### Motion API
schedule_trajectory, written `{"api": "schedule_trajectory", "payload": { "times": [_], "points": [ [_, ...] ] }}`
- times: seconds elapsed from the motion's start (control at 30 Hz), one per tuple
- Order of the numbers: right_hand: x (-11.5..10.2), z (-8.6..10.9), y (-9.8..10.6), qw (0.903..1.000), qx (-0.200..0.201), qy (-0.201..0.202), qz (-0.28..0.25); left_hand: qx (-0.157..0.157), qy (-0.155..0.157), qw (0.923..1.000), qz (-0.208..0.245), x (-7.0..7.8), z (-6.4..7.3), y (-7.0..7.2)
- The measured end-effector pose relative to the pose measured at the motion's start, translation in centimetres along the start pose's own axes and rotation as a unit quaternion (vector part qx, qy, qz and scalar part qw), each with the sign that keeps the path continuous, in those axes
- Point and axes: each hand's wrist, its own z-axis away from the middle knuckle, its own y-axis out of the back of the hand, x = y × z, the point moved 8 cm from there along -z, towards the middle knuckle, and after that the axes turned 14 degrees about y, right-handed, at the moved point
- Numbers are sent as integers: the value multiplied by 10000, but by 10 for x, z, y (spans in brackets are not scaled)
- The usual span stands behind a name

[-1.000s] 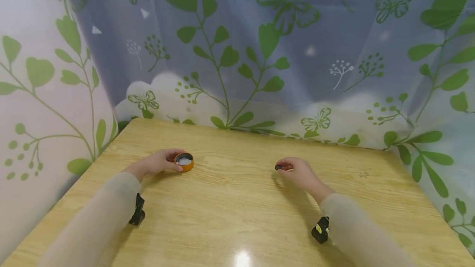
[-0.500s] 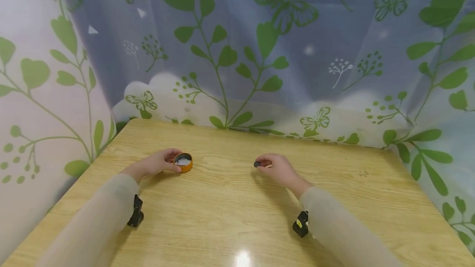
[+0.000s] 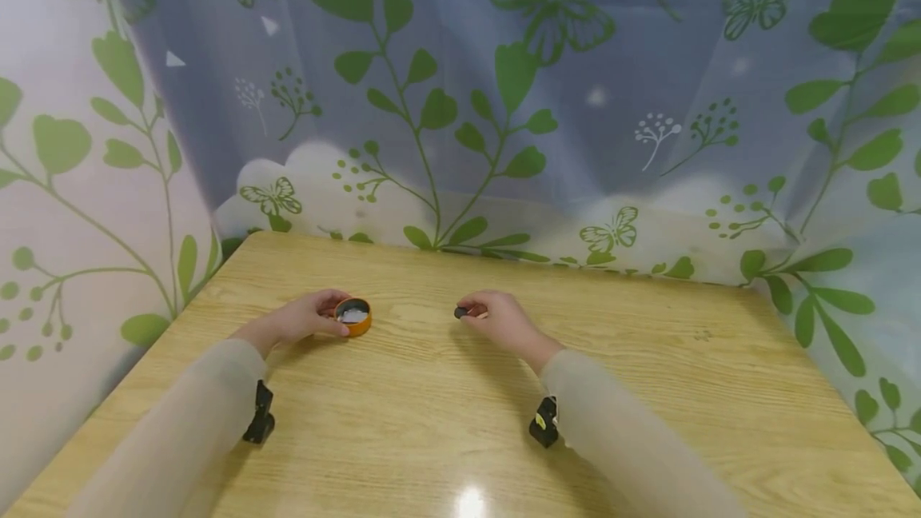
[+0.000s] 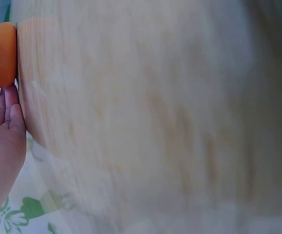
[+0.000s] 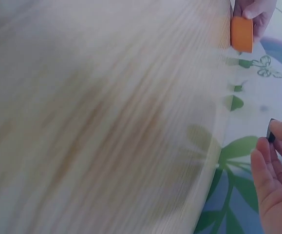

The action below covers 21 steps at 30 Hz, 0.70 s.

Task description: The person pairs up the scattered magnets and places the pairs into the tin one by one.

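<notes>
On the left half of the table stands a small round orange container [image 3: 359, 328], open at the top, with whitish pieces [image 3: 352, 316] inside that are too small to make out. My left hand [image 3: 305, 316] holds it from the left, thumb in front and fingers behind. The left wrist view shows the container's orange side [image 4: 2, 58] on the tabletop. Right of it, my right hand [image 3: 500, 322] pinches a small dark disc-like piece [image 3: 460, 312] between thumb and fingertips, above the table. In the right wrist view the dark piece [image 5: 271, 130] appears edge-on.
The light wooden table [image 3: 432, 422] reaches back to a hanging curtain [image 3: 460, 102] printed with green leaves and butterflies. Black wrist cameras [image 3: 544, 422] sit under both forearms.
My right hand has moved left across the table with the dark piece, closer to the orange container. The left hand still holds the container in about the same place.
</notes>
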Motion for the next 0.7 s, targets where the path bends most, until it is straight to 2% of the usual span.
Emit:
{"api": "schedule_trajectory", "payload": {
  "times": [0.43, 0.7],
  "points": [
    [-28, -36, -34, 9982, -296, 523, 70, -10, -25, 10000, 76, -1, -3, 1],
    [-45, -55, -57, 9972, -505, 555, 39, -16, 15, 9998, 172, -3, -3, 0]
  ]
}}
